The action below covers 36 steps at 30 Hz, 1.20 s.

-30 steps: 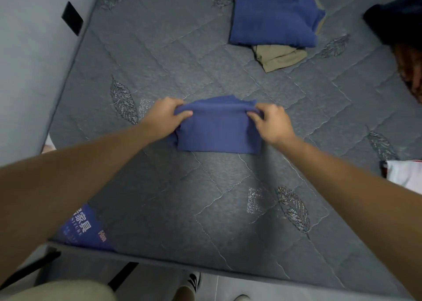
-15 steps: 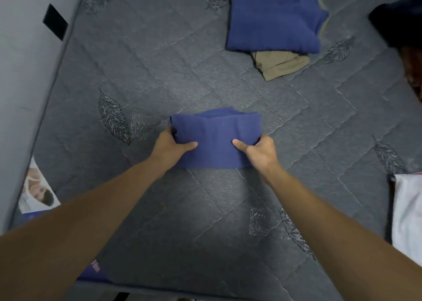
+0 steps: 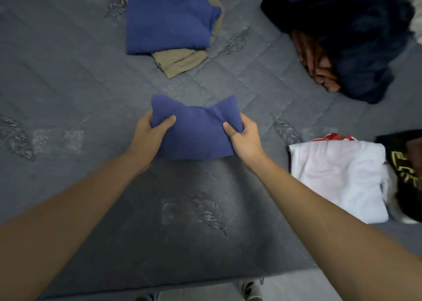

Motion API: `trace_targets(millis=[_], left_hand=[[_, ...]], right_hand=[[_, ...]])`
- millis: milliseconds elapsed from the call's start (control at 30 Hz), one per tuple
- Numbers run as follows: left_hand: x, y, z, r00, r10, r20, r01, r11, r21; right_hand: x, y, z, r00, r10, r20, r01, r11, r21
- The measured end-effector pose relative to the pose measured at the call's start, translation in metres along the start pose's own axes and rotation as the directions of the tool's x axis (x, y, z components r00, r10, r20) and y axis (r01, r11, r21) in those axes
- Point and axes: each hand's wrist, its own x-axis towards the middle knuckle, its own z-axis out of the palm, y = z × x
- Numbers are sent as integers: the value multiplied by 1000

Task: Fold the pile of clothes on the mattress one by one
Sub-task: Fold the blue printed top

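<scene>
On the grey quilted mattress (image 3: 68,76), mid-fold: a person's left hand (image 3: 149,135) and right hand (image 3: 243,138) each grip one side of a small blue garment (image 3: 196,134), thumbs on top, fingers curled under the edges. A sec ago both hands pinched the far edge of the cloth w/ the piece lying flat; half a sec ago they had dropped to its near corners; now they clasp the two sides, and the far edge stands up in two peaks w/ a dip between, which suggests the bundle is coming up off the bed, though contact underneath can't be confirmed. The garment sits at centre of the mattress, just ahead of the forearms.

What it means: folding of this item looks finished, and the step in hand is prob. carrying it to a stack. Likely spots: the folded blue piece (image 3: 169,17) lying atop a tan garment (image 3: 180,62) farther up the bed, or the folded white garment (image 3: 338,179) near the right arm, w/ a black printed item (image 3: 404,163) just beside it. A dark, unfolded heap (image 3: 347,33) at upper right, w/ reddish-brown fabric (image 3: 317,65) showing at its edge, is still waiting, so the task is partway done, w/ several pieces left. Risk: the loose bundle may sag open if either grip slackens in transit.
</scene>
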Motion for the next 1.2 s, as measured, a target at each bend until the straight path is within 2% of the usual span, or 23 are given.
trace_targets(millis=[133, 233, 433, 533, 600, 633, 667, 700, 733, 767, 800, 833, 867, 967, 1067, 1133, 1200], left_hand=[[-42, 37, 112, 998, 28, 55, -27, 1000, -14], [-79, 57, 195, 991, 29, 127, -25, 999, -33], [-145, 54, 322, 952, -72, 298, 96, 993, -66], [-155, 22, 361, 965, -139, 222, 122, 989, 88], [-161, 3, 374, 965, -247, 85, 203, 915, 350], [-165, -2, 377, 972, -234, 0, 202, 840, 504], [-169, -5, 377, 989, -141, -44, 137, 768, 626], [-173, -5, 377, 1000, 16, 2, -13, 709, 705], [-175, -6, 377, 976, 174, 133, -214, 636, 741], [-174, -11, 379, 913, 273, 303, -406, 534, 742], [-170, -18, 382, 836, 301, 459, -548, 431, 717], [-164, -30, 386, 782, 268, 563, -624, 357, 696], [-156, -42, 389, 759, 216, 614, -649, 318, 691], [-128, -73, 394, 752, 126, 647, -650, 310, 694], [-114, -79, 390, 697, 194, 690, -713, 292, 638], [-108, -70, 374, 660, 249, 709, -748, 315, 584], [-95, -58, 343, 672, 281, 685, -738, 334, 586]], right_hand=[[-16, 4, -128, 994, -44, -95, 43, 999, -15], [-34, 15, -228, 987, -13, -158, 0, 997, -83], [-69, 51, -371, 970, 45, -239, -102, 967, -233], [-81, 79, -395, 971, 78, -225, -172, 884, -435], [-86, 96, -393, 972, 54, -228, -185, 777, -602], [-87, 102, -388, 973, -17, -231, -149, 714, -684], [-88, 104, -381, 972, -104, -213, -95, 651, -753], [-86, 106, -373, 970, -174, -171, -32, 606, -795], [-84, 109, -366, 971, -208, -116, 28, 582, -813], [-82, 113, -359, 975, -215, -58, 78, 573, -816], [-79, 121, -353, 978, -207, -6, 113, 558, -822], [-76, 131, -350, 981, -193, 32, 131, 527, -839], [-72, 142, -348, 983, -174, 57, 136, 483, -865], [-56, 167, -353, 988, -127, 89, 131, 367, -921], [-42, 166, -356, 992, -125, 16, 56, 325, -944], [-33, 149, -348, 989, -142, -28, 19, 320, -947], [-17, 121, -325, 986, -168, -16, 39, 319, -947]])
